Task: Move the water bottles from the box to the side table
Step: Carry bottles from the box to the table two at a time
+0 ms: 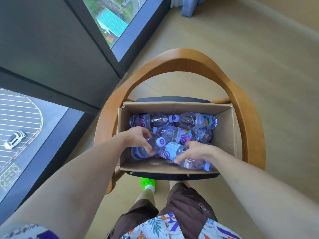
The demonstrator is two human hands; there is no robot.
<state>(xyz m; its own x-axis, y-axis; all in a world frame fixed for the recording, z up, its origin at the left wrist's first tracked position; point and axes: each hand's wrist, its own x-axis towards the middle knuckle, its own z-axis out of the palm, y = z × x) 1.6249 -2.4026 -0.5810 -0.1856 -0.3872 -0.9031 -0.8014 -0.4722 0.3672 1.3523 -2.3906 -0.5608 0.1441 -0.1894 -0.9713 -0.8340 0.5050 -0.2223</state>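
A wooden chair (241, 94) with a curved backrest and a dark cushion (172, 100) is seen on a beige floor (259, 49). To the left, a window (110, 19) is framed in dark panels; through it a white car (15, 139) on a striped lot is shown. A blue curtain (191, 6) is glimpsed at top. A green shoe (147, 181), brown shorts (186, 202) and a patterned shirt (172, 228) are seen below.

Both bare forearms extend forward and downward from the lower corners of the view, converging toward the centre; the left hand (138, 138) is at the end of a nearly straight arm, wrist level, fingers curled downward with the thumb set opposite them in a grasping pose. The right hand (191, 151) lies slightly nearer the body, palm down, wrist bent a little inward; its fingers are spread and curved, tips pointing left.
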